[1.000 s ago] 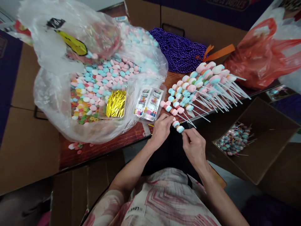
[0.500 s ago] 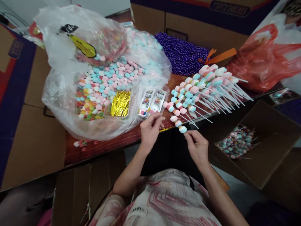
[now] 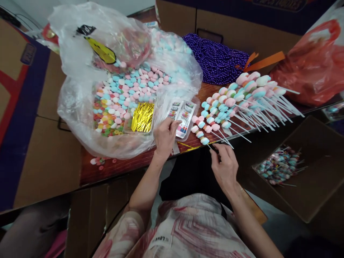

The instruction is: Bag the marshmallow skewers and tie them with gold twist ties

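My right hand [image 3: 225,164] pinches the thin white stick of a candy skewer [image 3: 200,135] between thumb and forefinger. Pink, white and blue candies are threaded on that skewer, which lies low at the table edge beside other finished-looking skewers [image 3: 242,95]. My left hand [image 3: 165,138] is at the near left corner of a clear plastic tray [image 3: 197,107] holding printed packets [image 3: 185,114]. Its thumb and fingertips are drawn together over the packets; whatever is between them cannot be made out. Left of this hand stands a tub of gold twist ties [image 3: 142,117].
A big clear bag [image 3: 67,104] spreads over loose candies [image 3: 134,80]. Behind lies a bundle of purple beads [image 3: 217,59]; a red bag [image 3: 309,71] is at right. Below right, a cardboard box [image 3: 309,193] holds wrapped skewers [image 3: 282,165]. Loose rings [image 3: 101,167] dot the front edge.
My left hand has moved left and up, onto the packets in the tray. My right hand still grips the skewer's stick, now lower along it. The view has shifted slightly.
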`<state>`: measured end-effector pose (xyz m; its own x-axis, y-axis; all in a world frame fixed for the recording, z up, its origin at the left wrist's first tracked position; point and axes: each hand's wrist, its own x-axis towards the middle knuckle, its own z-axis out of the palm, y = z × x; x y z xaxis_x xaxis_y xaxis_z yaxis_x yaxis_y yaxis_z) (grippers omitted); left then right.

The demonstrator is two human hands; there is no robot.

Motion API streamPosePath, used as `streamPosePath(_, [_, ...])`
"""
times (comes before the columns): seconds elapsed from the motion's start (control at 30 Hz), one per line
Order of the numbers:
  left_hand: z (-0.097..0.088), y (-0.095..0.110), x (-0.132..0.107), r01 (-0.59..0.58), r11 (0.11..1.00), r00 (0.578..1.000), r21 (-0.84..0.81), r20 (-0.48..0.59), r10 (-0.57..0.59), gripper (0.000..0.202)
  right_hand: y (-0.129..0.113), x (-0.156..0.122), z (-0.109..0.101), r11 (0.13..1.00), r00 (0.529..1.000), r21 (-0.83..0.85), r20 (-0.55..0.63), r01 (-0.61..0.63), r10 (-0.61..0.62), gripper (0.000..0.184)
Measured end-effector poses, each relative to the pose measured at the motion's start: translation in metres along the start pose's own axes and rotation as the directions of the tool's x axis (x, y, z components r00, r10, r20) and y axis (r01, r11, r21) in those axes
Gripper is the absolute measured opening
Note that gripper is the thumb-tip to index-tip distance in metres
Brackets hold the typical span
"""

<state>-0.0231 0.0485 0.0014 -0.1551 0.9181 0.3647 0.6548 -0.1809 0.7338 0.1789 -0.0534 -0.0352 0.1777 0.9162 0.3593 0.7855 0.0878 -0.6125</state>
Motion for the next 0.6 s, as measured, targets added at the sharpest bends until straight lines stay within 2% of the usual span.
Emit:
streamPosePath(0.1, [0.006, -0.005, 0.011, -0.032, 0.988, 0.997, 0.148, 0.078, 0.021, 0.016, 0.002, -0.006, -0.009, 0.998, 0.998, 0.060, -0.054, -0.015, 0.018, 0.018])
streamPosePath(0.2, [0.008, -0.006, 0.021, -0.033, 0.985, 0.994, 0.168, 0.108, 0.015, 0.020, 0.001, -0.012, -0.019, 0.995, 0.994, 0.091, -0.104, -0.035, 0.044, 0.016])
streamPosePath(0.27, [0.006, -0.001, 0.022, -0.036, 0.995, 0.999, 0.088, 0.043, 0.032, 0.013, 0.007, -0.016, -0.025, 0.991, 0.989, 0.114, -0.123, -0.074, 0.088, 0.015])
streamPosePath(0.3, [0.004, 0.004, 0.020, -0.044, 0.999, 0.999, 0.012, 0.009, 0.044, 0.006, 0.014, -0.020, -0.027, 0.986, 0.985, 0.122, -0.113, -0.118, 0.132, 0.016])
streamPosePath(0.33, [0.003, 0.011, 0.015, -0.044, 0.995, 0.999, -0.091, -0.005, 0.044, 0.007, 0.024, -0.023, -0.028, 0.973, 0.976, 0.121, -0.077, -0.196, 0.206, 0.016])
streamPosePath(0.37, [0.002, 0.019, 0.009, -0.024, 0.980, 0.999, -0.197, 0.019, 0.029, 0.011, 0.038, -0.027, -0.027, 0.951, 0.956, 0.113, -0.024, -0.289, 0.293, 0.017])
streamPosePath(0.4, [0.003, 0.028, 0.000, 0.013, 0.956, 0.998, -0.294, 0.065, 0.006, 0.015, 0.053, -0.032, -0.025, 0.907, 0.911, 0.090, 0.052, -0.412, 0.409, 0.018])
streamPosePath(0.43, [0.004, 0.038, -0.010, 0.066, 0.924, 0.990, -0.376, 0.140, -0.014, 0.022, 0.071, -0.036, -0.022, 0.830, 0.826, 0.044, 0.140, -0.557, 0.547, 0.017])
streamPosePath(0.5, [0.012, 0.060, -0.036, 0.228, 0.842, 0.931, -0.489, 0.362, -0.042, 0.029, 0.106, -0.043, -0.011, 0.737, 0.723, 0.009, 0.204, -0.676, 0.660, 0.012])
streamPosePath(0.53, [0.019, 0.070, -0.050, 0.314, 0.799, 0.880, -0.513, 0.474, -0.042, 0.031, 0.122, -0.044, -0.003, 0.700, 0.683, 0.012, 0.235, -0.714, 0.692, 0.011])
streamPosePath(0.6, [0.038, 0.088, -0.078, 0.511, 0.706, 0.707, -0.491, 0.707, -0.019, 0.036, 0.146, -0.044, 0.015, 0.648, 0.628, 0.049, 0.308, -0.760, 0.714, 0.011])
